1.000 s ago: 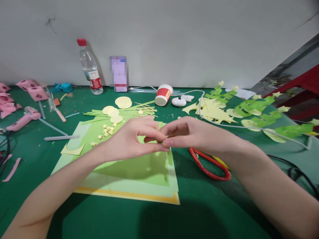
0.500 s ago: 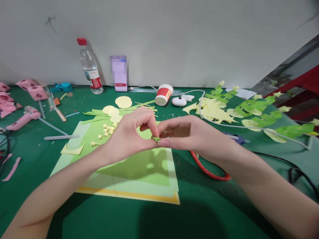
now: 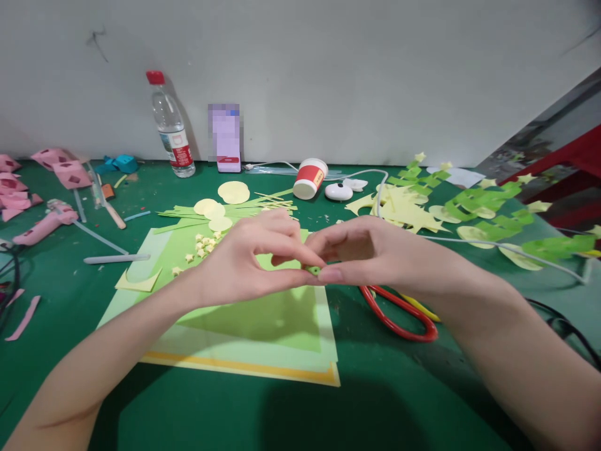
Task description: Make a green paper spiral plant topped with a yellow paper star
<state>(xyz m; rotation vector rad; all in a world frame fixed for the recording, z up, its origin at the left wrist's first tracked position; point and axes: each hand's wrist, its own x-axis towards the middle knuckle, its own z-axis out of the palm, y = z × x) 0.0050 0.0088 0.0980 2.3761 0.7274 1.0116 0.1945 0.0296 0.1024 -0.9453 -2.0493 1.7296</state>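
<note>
Above the sheets, a tiny folded piece of green paper (image 3: 313,270) is pinched between both hands. My left hand (image 3: 253,254) grips its left side between thumb and index finger. From the right, my right hand (image 3: 369,250) holds the other side with its thumb in front; its other fingers curl behind. A light green sheet (image 3: 282,322) lies below on paler paper. Close to my left hand are small yellow paper stars (image 3: 203,245), round yellow paper discs (image 3: 218,213) and green paper strips (image 3: 181,216). Red scissor-like handles (image 3: 404,326) show under my right wrist.
At the back stand a water bottle (image 3: 174,134) and a phone (image 3: 228,138). A paper cup (image 3: 310,178) lies tipped beside a white earphone case (image 3: 338,191) and cable. Yellow scraps (image 3: 401,210) and green paper plants (image 3: 483,200) are right; a pink glue gun (image 3: 44,225) lies left.
Both hands have shifted slightly right with the green paper piece. My left index finger has straightened onto it. More of the red handles and a yellow stick now shows by my right wrist.
</note>
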